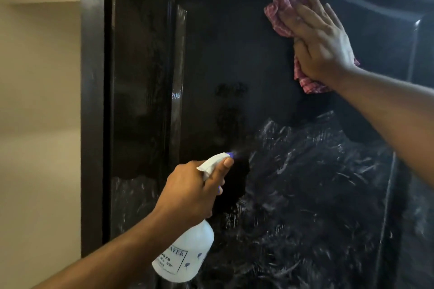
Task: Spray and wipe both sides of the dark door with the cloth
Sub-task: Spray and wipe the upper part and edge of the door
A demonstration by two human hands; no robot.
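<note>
Glossy black door [234, 54] with whitish streaky smears on lower half, pink-red checked cloth [285, 7], translucent white spray bottle [185, 256] with purple nozzle tip and dark blue printed label, cream-beige wall [40, 124] at left.

Left hand [190, 191] clenched in a tight grip, forearm angled up; right hand [321, 42] flat, fingers extended, arm raised.

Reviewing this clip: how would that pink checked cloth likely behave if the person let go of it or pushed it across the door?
The cloth looks soft and floppy: it bunches in folds under the right hand and droops below the wrist. It is probably light, and would likely drop if released, since only the palm pins it to the door. On the wet-looking streaks lower down it may slide easily.
</note>
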